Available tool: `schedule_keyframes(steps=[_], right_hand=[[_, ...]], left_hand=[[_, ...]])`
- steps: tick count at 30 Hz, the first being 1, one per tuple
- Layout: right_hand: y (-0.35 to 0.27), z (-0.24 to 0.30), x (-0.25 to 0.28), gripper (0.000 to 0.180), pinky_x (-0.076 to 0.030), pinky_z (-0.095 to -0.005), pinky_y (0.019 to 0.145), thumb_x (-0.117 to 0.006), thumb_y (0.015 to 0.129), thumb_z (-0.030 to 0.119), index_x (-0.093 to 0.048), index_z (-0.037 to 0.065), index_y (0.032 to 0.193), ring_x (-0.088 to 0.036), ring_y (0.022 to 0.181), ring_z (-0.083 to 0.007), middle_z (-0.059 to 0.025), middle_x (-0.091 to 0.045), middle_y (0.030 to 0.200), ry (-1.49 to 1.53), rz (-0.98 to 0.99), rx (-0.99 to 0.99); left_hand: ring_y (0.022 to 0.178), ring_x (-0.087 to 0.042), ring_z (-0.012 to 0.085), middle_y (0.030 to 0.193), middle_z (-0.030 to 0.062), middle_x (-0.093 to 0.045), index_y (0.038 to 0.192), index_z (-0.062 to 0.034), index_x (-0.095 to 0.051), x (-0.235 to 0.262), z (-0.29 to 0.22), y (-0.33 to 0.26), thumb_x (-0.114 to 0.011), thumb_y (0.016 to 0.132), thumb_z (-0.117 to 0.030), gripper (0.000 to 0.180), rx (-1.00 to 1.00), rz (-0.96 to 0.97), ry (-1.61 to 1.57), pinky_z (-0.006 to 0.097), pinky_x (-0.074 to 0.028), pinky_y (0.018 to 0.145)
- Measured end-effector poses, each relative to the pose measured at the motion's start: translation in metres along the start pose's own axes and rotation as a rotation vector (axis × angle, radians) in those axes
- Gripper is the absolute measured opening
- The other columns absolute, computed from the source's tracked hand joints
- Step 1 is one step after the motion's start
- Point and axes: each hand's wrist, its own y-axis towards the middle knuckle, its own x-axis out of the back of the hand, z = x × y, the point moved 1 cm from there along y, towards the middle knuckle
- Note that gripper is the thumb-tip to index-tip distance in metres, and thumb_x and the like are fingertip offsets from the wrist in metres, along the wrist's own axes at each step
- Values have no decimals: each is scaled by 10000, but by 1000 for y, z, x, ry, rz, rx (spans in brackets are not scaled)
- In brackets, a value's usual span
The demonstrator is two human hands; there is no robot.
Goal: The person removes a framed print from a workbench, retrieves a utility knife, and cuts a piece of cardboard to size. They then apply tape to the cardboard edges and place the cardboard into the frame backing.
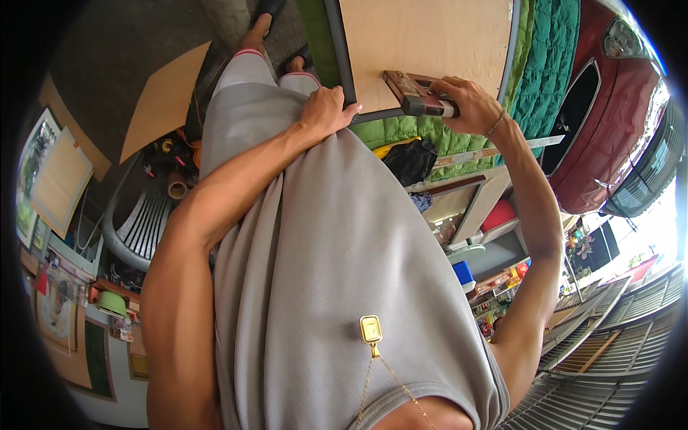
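At the frame's upper centre, my right hand (467,104) wraps the stapler (412,89) over the board (430,36), my left hand (326,111) clasping its corner; a loosened clasp could let the board shift.

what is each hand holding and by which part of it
The right hand holds a staple gun by its handle end; the left hand grips the framed board at its near left corner.
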Motion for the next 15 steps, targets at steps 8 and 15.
schedule_keyframes(steps=[8, 15], right_hand=[[3, 1, 2, 455, -516, -439, 759, -640, 588, 62, -611, 8, 1038, -625, 875, -373, -176, -652, 921, -21, -34, 9], [5, 7, 4, 411, -517, -439, 749, -643, 597, 80, -628, 18, 1003, -629, 873, -361, -165, -655, 905, -8, -44, -3]], left_hand=[[682, -652, 415, 672, 253, -625, 768, 47, -590, -2, -5, -1, -728, 770, -421, 488, 61, 41, 7, 473, -536, 649], [700, -669, 374, 712, 222, -654, 781, 44, -635, 14, -13, 7, -750, 726, -461, 522, 174, 1, -37, 453, -540, 657]])
